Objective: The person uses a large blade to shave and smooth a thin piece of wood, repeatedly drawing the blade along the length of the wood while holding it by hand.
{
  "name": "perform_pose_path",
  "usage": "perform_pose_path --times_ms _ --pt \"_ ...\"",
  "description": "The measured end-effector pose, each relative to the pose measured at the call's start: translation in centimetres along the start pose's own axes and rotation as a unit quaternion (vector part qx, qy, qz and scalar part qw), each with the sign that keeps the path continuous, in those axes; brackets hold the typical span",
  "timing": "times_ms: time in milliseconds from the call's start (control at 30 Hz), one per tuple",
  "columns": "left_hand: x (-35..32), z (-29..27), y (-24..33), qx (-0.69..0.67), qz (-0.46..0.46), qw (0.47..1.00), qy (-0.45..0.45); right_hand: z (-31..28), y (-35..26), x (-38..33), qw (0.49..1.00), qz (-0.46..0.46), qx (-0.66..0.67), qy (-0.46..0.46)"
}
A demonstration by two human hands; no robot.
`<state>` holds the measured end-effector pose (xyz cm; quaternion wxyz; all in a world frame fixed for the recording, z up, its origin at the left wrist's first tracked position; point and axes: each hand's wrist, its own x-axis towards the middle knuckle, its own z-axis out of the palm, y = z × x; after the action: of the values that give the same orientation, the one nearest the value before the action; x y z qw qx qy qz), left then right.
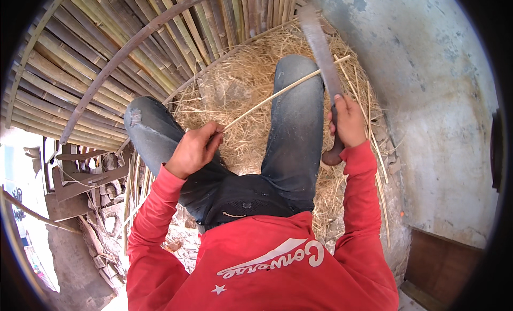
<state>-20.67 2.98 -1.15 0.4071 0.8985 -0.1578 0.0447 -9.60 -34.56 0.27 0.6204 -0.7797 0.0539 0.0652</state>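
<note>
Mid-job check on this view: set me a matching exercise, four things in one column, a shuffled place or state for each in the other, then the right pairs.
Things
1. Left hand
2. Right hand
3. Slatted bamboo panel
4. Straw-like litter

Places or states
A. Fills the upper left of the picture
B. Gripping the handle of the knife
C. Scattered loosely, pale yellow
D. Pinching one end of the thin pale strip

Pairs: 1-D, 2-B, 3-A, 4-C
</note>
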Motion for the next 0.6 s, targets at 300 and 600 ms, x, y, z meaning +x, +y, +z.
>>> perform_pose_path --times_ms 300,600 --pt "0.1 0.7 0.6 0.006 0.010 1.000 0.010 0.8 -0.5 -0.2 1.000 -0.011 0.020 0.016" --pt "1.4 1.6 0.9 -0.003 0.005 1.000 0.004 0.5 -0.6 -1.0 0.998 0.010 -0.031 -0.050"
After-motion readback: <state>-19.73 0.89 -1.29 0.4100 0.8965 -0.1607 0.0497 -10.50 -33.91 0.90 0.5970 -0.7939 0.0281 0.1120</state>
